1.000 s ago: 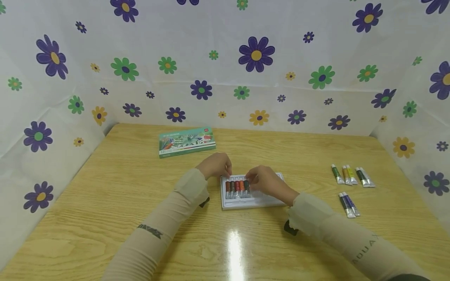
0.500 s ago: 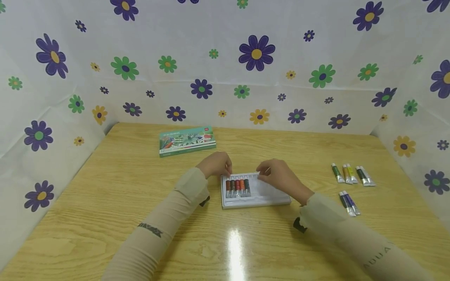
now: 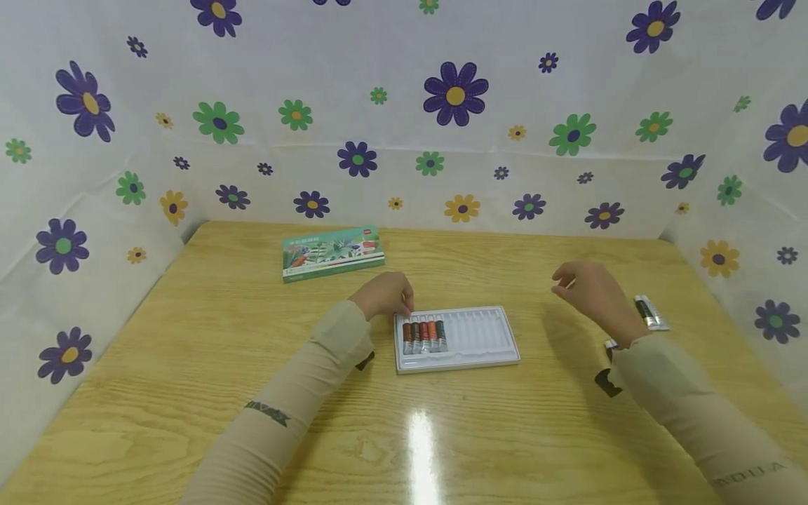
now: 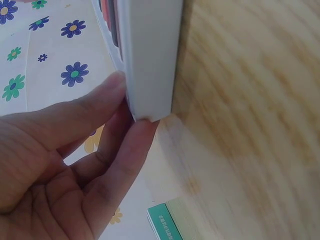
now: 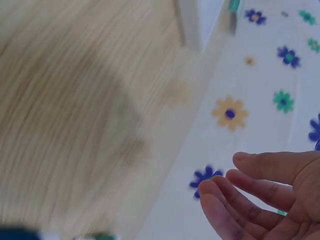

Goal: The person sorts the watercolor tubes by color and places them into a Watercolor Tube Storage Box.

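A white plastic paint tray (image 3: 482, 331) lies on the table, with several paint tubes (image 3: 423, 337) in red, orange, brown and dark green side by side in its left slots. My left hand (image 3: 382, 294) pinches the tray's far left corner. In the left wrist view the thumb (image 4: 107, 90) is at the upper edge and a finger (image 4: 135, 145) at the corner. To the right of the tray, my right hand (image 3: 592, 293) hovers above the table with nothing in its loosely bent fingers. Loose tubes (image 3: 650, 313) lie beyond it, some hidden behind the hand and wrist.
A green illustrated paint box (image 3: 333, 254) lies at the back left of the wooden table (image 3: 189, 337). Flower-printed white cloth (image 3: 404, 140) hangs behind and along both sides. In the right wrist view, blurred tube ends show at the bottom left edge.
My right hand has left the tray and travelled right toward the loose tubes, uncovering the tray's right-hand slots. The left hand has stayed at the corner.
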A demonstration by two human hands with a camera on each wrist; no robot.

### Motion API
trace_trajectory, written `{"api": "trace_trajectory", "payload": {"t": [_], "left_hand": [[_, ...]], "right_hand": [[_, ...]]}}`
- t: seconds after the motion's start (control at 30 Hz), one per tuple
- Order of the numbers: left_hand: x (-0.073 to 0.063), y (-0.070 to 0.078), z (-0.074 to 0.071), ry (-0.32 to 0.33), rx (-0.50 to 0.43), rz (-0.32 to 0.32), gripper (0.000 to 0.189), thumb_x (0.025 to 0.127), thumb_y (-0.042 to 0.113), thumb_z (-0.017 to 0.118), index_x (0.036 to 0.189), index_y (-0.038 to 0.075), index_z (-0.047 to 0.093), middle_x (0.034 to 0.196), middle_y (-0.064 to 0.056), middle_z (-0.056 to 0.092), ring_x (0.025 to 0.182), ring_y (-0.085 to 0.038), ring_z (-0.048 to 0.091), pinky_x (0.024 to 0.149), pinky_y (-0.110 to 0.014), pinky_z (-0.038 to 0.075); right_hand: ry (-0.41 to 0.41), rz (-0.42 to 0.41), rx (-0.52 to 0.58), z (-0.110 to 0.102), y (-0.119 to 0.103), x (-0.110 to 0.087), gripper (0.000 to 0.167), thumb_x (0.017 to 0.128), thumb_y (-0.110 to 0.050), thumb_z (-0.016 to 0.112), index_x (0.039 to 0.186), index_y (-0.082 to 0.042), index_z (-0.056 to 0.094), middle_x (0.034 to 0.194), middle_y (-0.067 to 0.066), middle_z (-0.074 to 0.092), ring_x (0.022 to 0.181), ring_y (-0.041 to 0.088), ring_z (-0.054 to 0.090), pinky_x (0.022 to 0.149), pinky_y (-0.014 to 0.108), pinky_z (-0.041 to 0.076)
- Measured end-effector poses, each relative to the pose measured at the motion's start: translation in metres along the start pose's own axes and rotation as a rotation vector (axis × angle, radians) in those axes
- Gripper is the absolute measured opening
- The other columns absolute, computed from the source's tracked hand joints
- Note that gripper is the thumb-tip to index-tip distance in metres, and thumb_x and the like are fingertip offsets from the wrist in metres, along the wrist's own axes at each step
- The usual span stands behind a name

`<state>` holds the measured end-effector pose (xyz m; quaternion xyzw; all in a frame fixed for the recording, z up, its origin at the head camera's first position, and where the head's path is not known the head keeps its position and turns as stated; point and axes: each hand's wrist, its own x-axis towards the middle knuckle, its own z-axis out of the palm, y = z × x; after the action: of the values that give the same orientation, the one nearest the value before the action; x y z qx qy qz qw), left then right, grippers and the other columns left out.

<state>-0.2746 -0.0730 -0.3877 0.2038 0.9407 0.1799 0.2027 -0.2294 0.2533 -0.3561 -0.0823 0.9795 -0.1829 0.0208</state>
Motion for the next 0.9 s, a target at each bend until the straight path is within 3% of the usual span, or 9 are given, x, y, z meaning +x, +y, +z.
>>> {"api": "trace_trajectory", "payload": {"t": [0.17,0.37,0.6,0.9], "left_hand": [[0.0,-0.002,0.0,0.004,-0.002,-0.002,0.005,0.082,0.009,0.07,0.077,0.008,0.07,0.088,-0.005,0.069,0.07,-0.012,0.055,0.07,-0.025,0.046],[0.001,-0.003,0.0,0.005,-0.012,0.003,0.005,0.081,0.009,0.071,0.076,0.008,0.071,0.086,-0.005,0.069,0.07,-0.012,0.055,0.069,-0.024,0.046],[0.003,-0.004,0.002,-0.003,-0.018,-0.001,0.005,0.082,0.009,0.071,0.076,0.008,0.07,0.086,-0.005,0.069,0.068,-0.012,0.055,0.067,-0.023,0.045],[0.003,-0.004,0.002,-0.002,-0.015,-0.014,0.006,0.082,0.011,0.071,0.076,0.009,0.07,0.085,-0.004,0.068,0.069,-0.012,0.054,0.066,-0.023,0.044]], "right_hand": [[-0.078,0.045,-0.078,-0.012,0.032,0.002,0.032,0.089,-0.013,0.058,0.109,0.013,0.059,0.104,0.031,0.063,0.091,0.042,0.061,0.078,0.05,0.049],[-0.135,0.124,-0.098,-0.013,0.056,0.001,0.036,0.09,-0.014,0.057,0.109,0.017,0.058,0.109,0.034,0.06,0.095,0.045,0.059,0.079,0.051,0.049],[-0.171,0.175,-0.077,-0.01,0.069,0.003,0.037,0.088,-0.013,0.059,0.108,0.018,0.057,0.109,0.034,0.059,0.084,0.039,0.062,0.075,0.049,0.05],[-0.158,0.181,-0.06,-0.004,0.076,0.008,0.033,0.084,-0.01,0.064,0.105,0.015,0.06,0.114,0.035,0.057,0.097,0.048,0.057,0.08,0.052,0.048]]}}
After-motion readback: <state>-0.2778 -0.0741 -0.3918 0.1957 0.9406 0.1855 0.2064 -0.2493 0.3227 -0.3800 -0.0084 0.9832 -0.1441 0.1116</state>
